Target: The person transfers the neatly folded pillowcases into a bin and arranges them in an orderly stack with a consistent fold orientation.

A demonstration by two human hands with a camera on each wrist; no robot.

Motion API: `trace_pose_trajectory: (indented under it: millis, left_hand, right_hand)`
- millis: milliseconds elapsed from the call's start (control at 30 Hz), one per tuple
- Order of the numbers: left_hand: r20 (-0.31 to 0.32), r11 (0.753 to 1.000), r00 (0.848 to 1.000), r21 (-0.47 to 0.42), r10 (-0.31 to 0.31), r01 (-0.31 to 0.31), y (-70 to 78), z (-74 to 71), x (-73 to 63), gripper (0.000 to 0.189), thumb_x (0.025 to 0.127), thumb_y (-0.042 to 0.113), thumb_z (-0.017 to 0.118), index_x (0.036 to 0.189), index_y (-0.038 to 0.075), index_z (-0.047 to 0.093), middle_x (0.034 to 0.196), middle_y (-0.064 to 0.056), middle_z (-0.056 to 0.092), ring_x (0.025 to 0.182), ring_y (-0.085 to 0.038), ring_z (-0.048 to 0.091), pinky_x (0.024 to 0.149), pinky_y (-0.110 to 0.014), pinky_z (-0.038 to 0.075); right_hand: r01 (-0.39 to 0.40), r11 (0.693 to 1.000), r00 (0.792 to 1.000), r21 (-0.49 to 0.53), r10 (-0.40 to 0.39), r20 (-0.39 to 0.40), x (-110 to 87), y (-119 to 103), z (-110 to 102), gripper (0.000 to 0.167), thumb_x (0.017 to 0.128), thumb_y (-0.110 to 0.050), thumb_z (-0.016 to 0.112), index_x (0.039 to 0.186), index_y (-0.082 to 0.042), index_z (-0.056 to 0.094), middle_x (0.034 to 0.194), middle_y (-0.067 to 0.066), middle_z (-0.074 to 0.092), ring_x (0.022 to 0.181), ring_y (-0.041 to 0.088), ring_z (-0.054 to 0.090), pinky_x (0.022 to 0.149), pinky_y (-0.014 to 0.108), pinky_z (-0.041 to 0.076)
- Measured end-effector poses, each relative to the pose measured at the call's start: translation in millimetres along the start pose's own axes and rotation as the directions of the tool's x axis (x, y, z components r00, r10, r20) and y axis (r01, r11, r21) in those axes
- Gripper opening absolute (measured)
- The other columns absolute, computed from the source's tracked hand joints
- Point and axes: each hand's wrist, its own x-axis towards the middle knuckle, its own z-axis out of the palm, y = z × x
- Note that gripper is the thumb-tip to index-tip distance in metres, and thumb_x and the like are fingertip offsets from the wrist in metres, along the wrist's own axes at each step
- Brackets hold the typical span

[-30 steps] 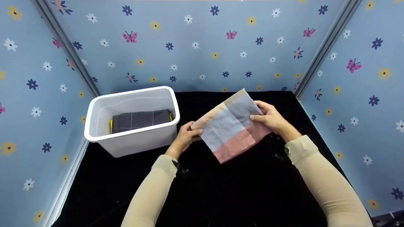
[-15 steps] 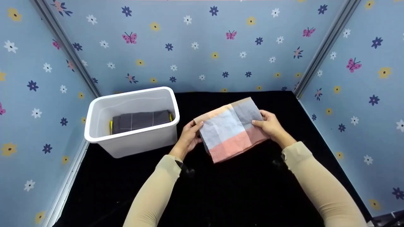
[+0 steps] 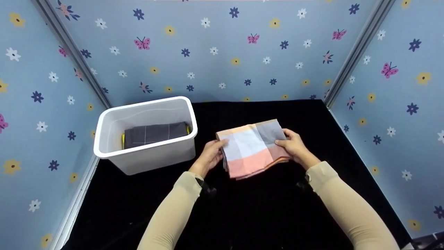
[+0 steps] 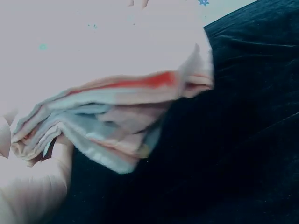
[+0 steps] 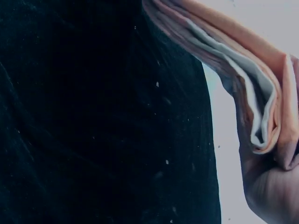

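A folded checked cloth [image 3: 249, 149] in pale blue, grey, pink and peach is held up between both hands. My left hand [image 3: 210, 156] pinches its left edge, thumb on top and fingers beneath. On the opposite edge, my right hand [image 3: 295, 147] grips it the same way. Several stacked layers of the cloth [image 4: 117, 121] show in the left wrist view, hanging a little loose at the lower corner. In the right wrist view the fold of the cloth [image 5: 261, 112] lies in the palm of the right hand [image 5: 275, 191].
At the left stands a white plastic bin [image 3: 149, 158]. Inside it lies a folded dark grey cloth [image 3: 156, 134] with thin white lines, with something yellow [image 3: 122, 140] at its side. A black cloth [image 3: 263, 211] covers the table. Flowered blue panels [image 3: 222, 52] enclose the back and sides.
Both hands have brought the cloth down and turned it flatter, its upper edge now closer to level. It stays in both hands throughout. The bin has not moved.
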Motion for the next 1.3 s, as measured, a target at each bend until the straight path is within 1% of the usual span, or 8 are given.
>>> trace_pose_trajectory:
  millis: [167, 333, 467, 633, 733, 933, 1100, 1300]
  left_hand:
    - [0.004, 0.996, 1.000, 0.089, 0.010, -0.010, -5.1, 2.4, -0.7, 0.050, 0.087, -0.021, 0.067, 0.135, -0.015, 0.055, 0.106, -0.015, 0.073, 0.094, -0.022, 0.074, 0.087, -0.032, 0.066]
    - [-0.032, 0.989, 0.999, 0.142, 0.040, -0.035, -8.5, 2.8, -0.6, 0.055, 0.082, -0.024, 0.066, 0.136, -0.017, 0.057, 0.111, -0.019, 0.073, 0.096, -0.022, 0.073, 0.085, -0.029, 0.065]
    - [-0.045, 0.985, 0.998, 0.168, 0.047, -0.038, -6.7, 3.4, -2.2, 0.055, 0.085, -0.023, 0.065, 0.138, -0.014, 0.058, 0.114, -0.018, 0.073, 0.094, -0.022, 0.073, 0.082, -0.032, 0.064]
    - [-0.027, 0.976, 0.999, 0.219, 0.025, -0.019, -1.2, 4.5, -5.0, 0.051, 0.092, -0.015, 0.064, 0.142, -0.004, 0.056, 0.125, -0.018, 0.070, 0.096, -0.026, 0.073, 0.081, -0.045, 0.066]
    - [-0.011, 0.965, 1.000, 0.261, 0.026, -0.022, 4.0, 4.8, -8.5, 0.045, 0.098, -0.009, 0.063, 0.142, 0.000, 0.056, 0.127, -0.019, 0.070, 0.097, -0.028, 0.073, 0.081, -0.050, 0.066]
    - [0.014, 0.932, 0.998, 0.357, 0.054, -0.056, 19.3, 7.0, -14.6, 0.039, 0.102, -0.004, 0.060, 0.141, 0.000, 0.056, 0.120, -0.018, 0.070, 0.096, -0.028, 0.072, 0.082, -0.047, 0.066]
    - [0.017, 0.912, 0.995, 0.398, 0.102, -0.100, 34.9, 9.6, -16.6, 0.036, 0.101, -0.006, 0.060, 0.136, -0.005, 0.057, 0.114, -0.018, 0.072, 0.093, -0.024, 0.071, 0.080, -0.038, 0.064]
    - [0.019, 0.900, 0.991, 0.417, 0.131, -0.127, 53.9, 10.8, -20.2, 0.037, 0.101, -0.006, 0.060, 0.138, -0.006, 0.056, 0.112, -0.016, 0.072, 0.089, -0.021, 0.071, 0.078, -0.034, 0.065]
  right_hand:
    - [-0.041, 0.997, 0.999, 0.071, 0.043, -0.027, 1.4, 4.4, 0.4, 0.053, 0.097, 0.006, 0.070, 0.148, 0.004, 0.055, 0.098, 0.002, 0.073, 0.079, 0.009, 0.070, 0.067, 0.023, 0.059]
    - [-0.069, 0.991, 0.997, 0.118, 0.072, -0.024, -0.1, 5.7, 2.8, 0.053, 0.098, 0.006, 0.068, 0.149, 0.004, 0.053, 0.100, 0.002, 0.073, 0.079, 0.009, 0.070, 0.067, 0.022, 0.060]
    - [-0.073, 0.988, 0.997, 0.133, 0.076, -0.021, -1.0, 5.9, 4.7, 0.052, 0.098, 0.006, 0.068, 0.148, 0.004, 0.053, 0.106, 0.004, 0.072, 0.083, 0.009, 0.070, 0.069, 0.021, 0.060]
    - [-0.064, 0.991, 0.997, 0.117, 0.068, -0.033, -0.6, 4.4, 6.9, 0.051, 0.097, 0.005, 0.069, 0.147, 0.003, 0.056, 0.117, 0.008, 0.069, 0.093, 0.010, 0.066, 0.076, 0.021, 0.059]
    - [-0.067, 0.994, 0.997, 0.089, 0.069, -0.021, -1.0, 2.5, 8.6, 0.054, 0.099, 0.001, 0.069, 0.151, 0.001, 0.054, 0.127, 0.012, 0.067, 0.097, 0.010, 0.065, 0.080, 0.020, 0.058]
    - [-0.081, 0.996, 0.996, 0.026, 0.080, 0.051, -4.1, -3.5, 12.2, 0.058, 0.104, -0.008, 0.067, 0.159, -0.004, 0.049, 0.141, 0.017, 0.061, 0.097, 0.009, 0.066, 0.079, 0.021, 0.059]
    - [-0.089, 0.995, 0.990, 0.054, 0.083, 0.116, -6.1, -8.6, 13.0, 0.063, 0.102, -0.006, 0.066, 0.162, -0.005, 0.044, 0.137, 0.015, 0.061, 0.092, 0.011, 0.067, 0.074, 0.023, 0.060]
    - [-0.065, 0.987, 0.980, 0.144, 0.036, 0.196, -6.7, -17.0, 13.3, 0.074, 0.091, 0.008, 0.063, 0.161, -0.001, 0.039, 0.126, 0.007, 0.063, 0.098, 0.013, 0.067, 0.080, 0.024, 0.060]
